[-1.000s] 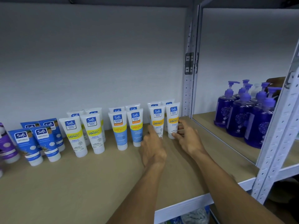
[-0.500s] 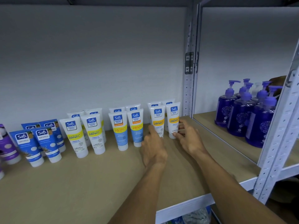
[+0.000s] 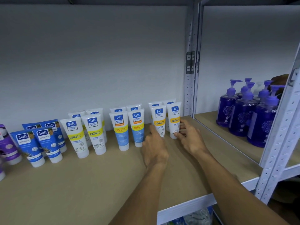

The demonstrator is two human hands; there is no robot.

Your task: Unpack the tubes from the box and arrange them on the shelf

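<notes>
My right hand (image 3: 189, 141) pinches the end tube (image 3: 174, 118), standing at the shelf (image 3: 81, 184)'s right end. My left hand (image 3: 154, 149), fingers straight I think, touches the next tube (image 3: 159, 121). Nudge gently, so nothing tips.

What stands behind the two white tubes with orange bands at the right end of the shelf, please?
A second pair of white tubes stands there, only the tops with blue logos showing. The front pair covers everything lower, so their band colour is hidden.

Sixteen Safi tubes (image 3: 120, 130), four of each kind, and at least six purple pump bottles (image 3: 240, 114).
</notes>
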